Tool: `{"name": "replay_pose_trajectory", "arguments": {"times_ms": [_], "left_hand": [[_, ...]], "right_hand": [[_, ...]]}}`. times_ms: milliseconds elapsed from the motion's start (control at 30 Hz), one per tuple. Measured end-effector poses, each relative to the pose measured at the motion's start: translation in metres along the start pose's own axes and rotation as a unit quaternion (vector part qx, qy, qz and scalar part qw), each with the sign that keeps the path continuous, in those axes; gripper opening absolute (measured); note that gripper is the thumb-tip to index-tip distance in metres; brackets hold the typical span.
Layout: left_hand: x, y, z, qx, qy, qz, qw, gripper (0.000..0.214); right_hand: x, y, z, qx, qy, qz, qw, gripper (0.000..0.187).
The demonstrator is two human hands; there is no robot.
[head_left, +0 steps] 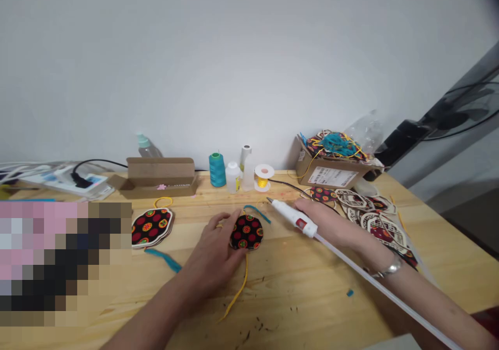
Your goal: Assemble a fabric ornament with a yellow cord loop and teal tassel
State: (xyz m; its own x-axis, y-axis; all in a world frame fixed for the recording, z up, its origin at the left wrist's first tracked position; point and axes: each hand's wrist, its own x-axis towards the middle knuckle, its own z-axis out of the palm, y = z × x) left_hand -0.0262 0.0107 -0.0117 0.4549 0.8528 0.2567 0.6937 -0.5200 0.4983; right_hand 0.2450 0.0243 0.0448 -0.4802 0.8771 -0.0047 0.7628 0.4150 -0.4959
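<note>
My left hand (214, 248) lies at the left side of a small round disc (247, 231) with a dark flower-patterned fabric face, holding its edge between thumb and fingers on the table. A yellow cord (242, 282) trails from the disc toward me, and a teal tassel (258, 213) lies behind it. In my right hand (317, 217) is a white hot glue gun (290, 215), its metal nozzle pointing left, above and apart from the disc. A long clear glue stick (374, 284) runs out of the gun's back under my forearm. My right fingers are partly hidden by the gun.
Stacked patterned pieces (154, 227) lie left, beside a pixelated area. Along the wall stand an open cardboard box (161, 176), teal thread cone (217, 171), bottles (233, 177) and yellow cord spool (263, 178). A filled carton (331, 173) and loose wooden cutouts (384, 230) occupy the right.
</note>
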Motion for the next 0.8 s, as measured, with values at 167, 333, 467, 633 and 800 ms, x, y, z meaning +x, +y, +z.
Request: {"name": "replay_pose_trajectory", "arguments": {"times_ms": [167,333,467,633,800], "left_hand": [[0.001,-0.006,0.003,-0.017,-0.022,-0.022,0.999,0.070],[0.002,-0.011,0.004,-0.030,-0.037,-0.026,0.999,0.072],[0.003,-0.012,0.005,-0.034,-0.049,-0.041,0.997,0.070],[0.005,-0.017,0.008,-0.021,-0.063,-0.044,0.997,0.074],[0.006,-0.017,0.008,-0.017,-0.066,-0.039,0.997,0.074]], "right_hand": [[-0.009,0.010,-0.002,-0.082,-0.025,-0.022,0.996,0.013],[-0.006,0.023,-0.006,-0.108,-0.029,-0.020,0.994,0.015],[0.000,0.030,-0.006,-0.103,-0.014,-0.009,0.995,0.017],[0.002,0.041,-0.003,-0.088,0.009,-0.020,0.996,0.018],[0.011,0.058,0.003,-0.090,0.041,-0.024,0.995,0.034]]}}
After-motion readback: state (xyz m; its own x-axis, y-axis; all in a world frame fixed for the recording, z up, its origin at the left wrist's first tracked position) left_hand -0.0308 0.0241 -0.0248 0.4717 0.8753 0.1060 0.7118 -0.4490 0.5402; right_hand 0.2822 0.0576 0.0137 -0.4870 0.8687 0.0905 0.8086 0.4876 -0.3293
